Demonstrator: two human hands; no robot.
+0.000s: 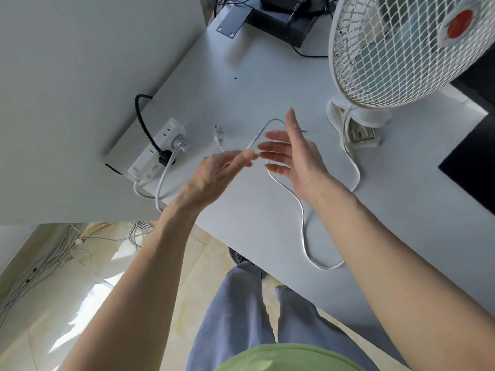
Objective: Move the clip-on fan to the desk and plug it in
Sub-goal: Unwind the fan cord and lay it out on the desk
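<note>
The white clip-on fan (409, 46) stands on the white desk (241, 84) at the upper right, its clip base (356, 127) resting on the desktop. Its white cord (302, 212) loops across the desk. The two-pin plug (219, 135) lies loose on the desk, just right of the white power strip (158, 153). My left hand (214, 175) pinches the cord near the plug end. My right hand (292, 153) hovers beside it with fingers spread, holding nothing.
A black plug and a grey plug sit in the power strip. Black electronic boxes (284, 20) with cables stand at the desk's back. A dark surface (471, 162) lies at the right. Loose cables (53, 253) pile on the tiled floor below left.
</note>
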